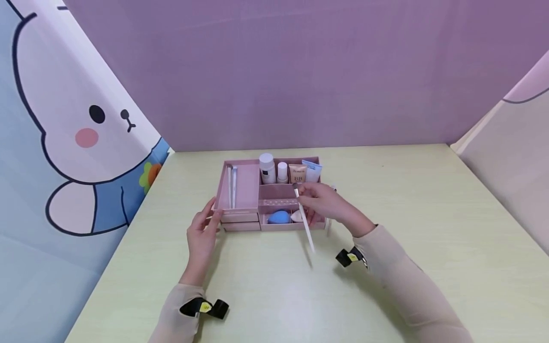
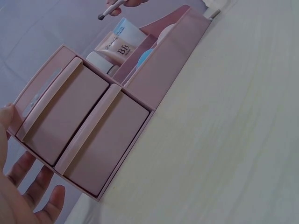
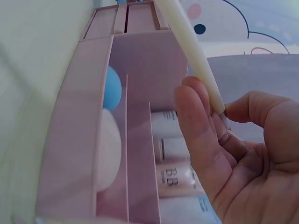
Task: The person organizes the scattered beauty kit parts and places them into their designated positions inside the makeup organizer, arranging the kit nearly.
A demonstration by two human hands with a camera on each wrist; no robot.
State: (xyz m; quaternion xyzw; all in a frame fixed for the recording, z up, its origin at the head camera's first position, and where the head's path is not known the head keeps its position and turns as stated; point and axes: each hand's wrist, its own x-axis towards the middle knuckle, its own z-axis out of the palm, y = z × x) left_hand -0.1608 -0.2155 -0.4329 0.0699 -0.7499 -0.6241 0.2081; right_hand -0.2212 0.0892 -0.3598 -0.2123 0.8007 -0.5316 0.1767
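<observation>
My right hand [image 1: 319,202] pinches a makeup brush [image 1: 306,226] between thumb and fingertips, over the front right of a pink makeup organizer [image 1: 244,216]. The brush's dark bristles point away and its pale handle [image 3: 189,44] slants down toward me. At the organizer's front left corner my left hand [image 1: 204,233] holds on, thumb [image 2: 5,116] against the box and the other fingers loosely spread beside it. Two brushes [image 1: 232,188] lie in the organizer's left top tray. A blue makeup sponge [image 1: 279,217] and a pale sponge [image 3: 110,149], partly hidden by my right hand in the head view, share the front compartment.
A large white bottle [image 1: 267,169], a small white bottle [image 1: 282,172], a BB cream tube [image 1: 297,174] and a light blue tube [image 1: 312,170] stand in the back compartment. Two drawers [image 2: 98,130] sit below the left tray. Beside the organizer's right end is a slim pale handle [image 1: 328,226].
</observation>
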